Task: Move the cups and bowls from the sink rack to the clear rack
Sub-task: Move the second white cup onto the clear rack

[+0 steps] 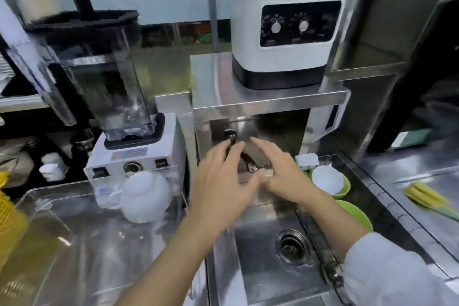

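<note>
Both hands empty above the sink.
Left hand (223, 181) and right hand (280, 171): fingers spread, holding nothing. White bowl (326, 179) sits centre-right in the frame, just beside the right hand, which is nearer.

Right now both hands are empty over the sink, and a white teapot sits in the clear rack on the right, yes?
Not quite. The head view shows the white teapot in the clear rack on the left. Both the left hand and right hand are empty over the sink.
</note>
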The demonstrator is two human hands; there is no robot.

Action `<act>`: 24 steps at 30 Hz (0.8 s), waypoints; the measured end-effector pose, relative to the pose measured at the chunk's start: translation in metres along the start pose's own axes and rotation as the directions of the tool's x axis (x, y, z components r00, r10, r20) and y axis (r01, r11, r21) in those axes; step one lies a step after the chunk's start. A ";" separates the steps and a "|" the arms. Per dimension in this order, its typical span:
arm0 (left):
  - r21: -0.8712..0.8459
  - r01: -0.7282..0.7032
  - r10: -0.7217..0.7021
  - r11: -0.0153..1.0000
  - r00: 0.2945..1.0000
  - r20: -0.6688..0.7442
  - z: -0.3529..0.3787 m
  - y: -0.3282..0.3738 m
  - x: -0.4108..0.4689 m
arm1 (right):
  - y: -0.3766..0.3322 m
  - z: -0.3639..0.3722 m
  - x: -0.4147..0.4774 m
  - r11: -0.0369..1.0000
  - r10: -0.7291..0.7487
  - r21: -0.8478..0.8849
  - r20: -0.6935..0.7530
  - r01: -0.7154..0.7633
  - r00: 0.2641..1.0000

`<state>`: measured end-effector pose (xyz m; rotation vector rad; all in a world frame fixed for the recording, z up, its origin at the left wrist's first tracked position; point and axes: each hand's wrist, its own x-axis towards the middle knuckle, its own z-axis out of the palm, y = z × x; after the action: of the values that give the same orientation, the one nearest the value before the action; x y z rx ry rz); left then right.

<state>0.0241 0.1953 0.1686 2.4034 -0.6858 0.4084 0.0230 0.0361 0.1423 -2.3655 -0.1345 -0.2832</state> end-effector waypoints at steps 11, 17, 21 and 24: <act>-0.008 0.063 -0.056 0.998 0.932 0.358 0.184 0.060 0.064 | 0.185 -0.085 -0.030 0.911 0.407 -0.044 -0.066 -0.410 0.911; 0.193 0.092 -0.178 0.977 0.851 0.494 0.261 0.067 0.095 | 0.258 -0.084 -0.029 0.829 0.529 -0.194 -0.033 -0.524 0.848; 0.287 0.089 -0.238 0.954 0.807 0.541 0.295 0.062 0.101 | 0.276 -0.071 -0.024 0.761 0.593 -0.286 -0.059 -0.583 0.803; 0.328 0.113 -0.287 0.938 0.784 0.550 0.315 0.058 0.105 | 0.280 -0.062 -0.016 0.687 0.597 -0.455 -0.090 -0.566 0.797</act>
<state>0.1169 -0.0800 -0.0026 2.8640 -0.6419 -0.3969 0.0475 -0.2098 -0.0050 -2.7332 0.7392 0.0959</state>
